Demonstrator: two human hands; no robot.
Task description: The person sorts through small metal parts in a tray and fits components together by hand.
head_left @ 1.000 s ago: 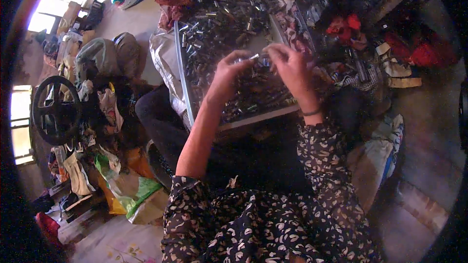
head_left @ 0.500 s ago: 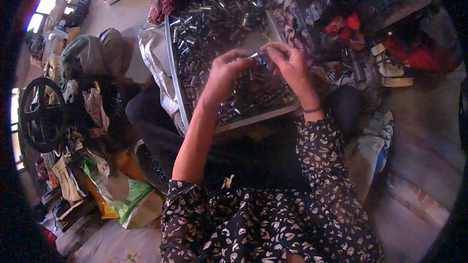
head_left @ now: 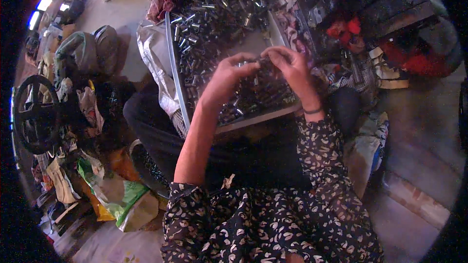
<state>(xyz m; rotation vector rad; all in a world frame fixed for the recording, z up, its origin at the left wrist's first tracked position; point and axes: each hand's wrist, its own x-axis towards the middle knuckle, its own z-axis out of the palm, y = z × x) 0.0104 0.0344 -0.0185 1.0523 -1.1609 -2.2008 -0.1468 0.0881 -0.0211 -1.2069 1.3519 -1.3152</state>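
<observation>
Over a shallow tray (head_left: pixel 176 75) heaped with small metal tubes (head_left: pixel 195 39), my two hands meet with their fingertips close together. My left hand (head_left: pixel 229 75) is closed in a pinch, thumb against fingers, and a glint of a small metal part shows between them. My right hand (head_left: pixel 292 70) is also pinched, its thumb and forefinger on a small dark metal piece (head_left: pixel 264 61) beside the left fingertips. Fingers cover most of both parts, so their exact shape is hidden. Below the hands, more loose tubes lie in the tray.
A white sack (head_left: pixel 155 53) lies along the tray's left side. Further left are a dark handwheel (head_left: pixel 36 114), a green-and-white bag (head_left: pixel 114 192) and a dark basin (head_left: pixel 148 168) with small metal pieces. Red cloth (head_left: pixel 343 29) and a dark metal block (head_left: pixel 399 12) are at the right.
The silver piece that stuck out at my left fingertips is now mostly covered by the fingers. Both hands stay nearly in place, and the view has shifted slightly.
</observation>
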